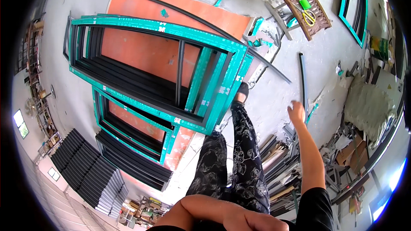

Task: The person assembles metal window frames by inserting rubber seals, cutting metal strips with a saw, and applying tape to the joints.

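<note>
1. Presumably as padding, an orange sheet [128,0] lies beneath the large teal-wrapped frame [150,26], whose covering likely guards its finish.
2. On the floor beside the right hand, 1 dark strip [303,75] lies lengthwise, seemingly within reach.
3. The woven stool [316,6] seems to serve as a tool rest.
4. The right hand [296,112] hangs with fingers loosely spread, nothing visible in them; contact with the strip is unclear.
5. The left hand [262,222] crosses the body; I cannot tell its grip.
6. Yellow-handled scissors [309,17] rest on the stool, perhaps for easy pickup.

Blk slv [317,207], blk/wht floral trsrs [248,158]
</note>
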The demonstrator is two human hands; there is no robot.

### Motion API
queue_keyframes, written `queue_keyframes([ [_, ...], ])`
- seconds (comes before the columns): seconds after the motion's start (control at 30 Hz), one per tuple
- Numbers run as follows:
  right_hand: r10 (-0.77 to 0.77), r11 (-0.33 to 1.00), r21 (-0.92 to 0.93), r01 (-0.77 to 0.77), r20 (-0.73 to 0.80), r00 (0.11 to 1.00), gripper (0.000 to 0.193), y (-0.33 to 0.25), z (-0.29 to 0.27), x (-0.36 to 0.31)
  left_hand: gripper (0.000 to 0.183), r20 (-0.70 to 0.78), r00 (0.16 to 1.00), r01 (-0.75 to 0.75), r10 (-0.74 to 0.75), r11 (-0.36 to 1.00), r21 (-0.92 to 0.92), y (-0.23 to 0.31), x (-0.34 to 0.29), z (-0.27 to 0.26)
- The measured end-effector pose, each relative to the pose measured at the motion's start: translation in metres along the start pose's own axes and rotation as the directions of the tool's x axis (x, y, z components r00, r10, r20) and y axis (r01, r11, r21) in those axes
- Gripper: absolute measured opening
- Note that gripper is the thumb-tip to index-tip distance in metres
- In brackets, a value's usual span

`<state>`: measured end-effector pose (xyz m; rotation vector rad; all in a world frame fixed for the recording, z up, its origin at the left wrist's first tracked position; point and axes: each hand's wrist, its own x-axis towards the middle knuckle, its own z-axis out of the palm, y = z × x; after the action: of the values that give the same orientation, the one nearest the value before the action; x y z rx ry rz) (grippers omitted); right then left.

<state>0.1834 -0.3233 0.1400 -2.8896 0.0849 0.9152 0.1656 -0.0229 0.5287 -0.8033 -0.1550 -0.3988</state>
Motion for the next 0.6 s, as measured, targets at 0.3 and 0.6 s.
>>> queue_keyframes([
  [0.3,0.174,0.924,0.263,-0.276,0.355,0.919,0.027,0.019,0.079,-0.321,0.023,0.116,0.975,0.188,-0.189,0.982,0.020,-0.095,-0.048,0.079],
  [0.6,0.450,0.663,0.492,-0.565,0.341,0.825,0.026,-0.010,0.129,-0.533,0.019,0.208,0.709,0.688,-0.674,0.725,0.006,-0.239,-0.090,0.137],
])
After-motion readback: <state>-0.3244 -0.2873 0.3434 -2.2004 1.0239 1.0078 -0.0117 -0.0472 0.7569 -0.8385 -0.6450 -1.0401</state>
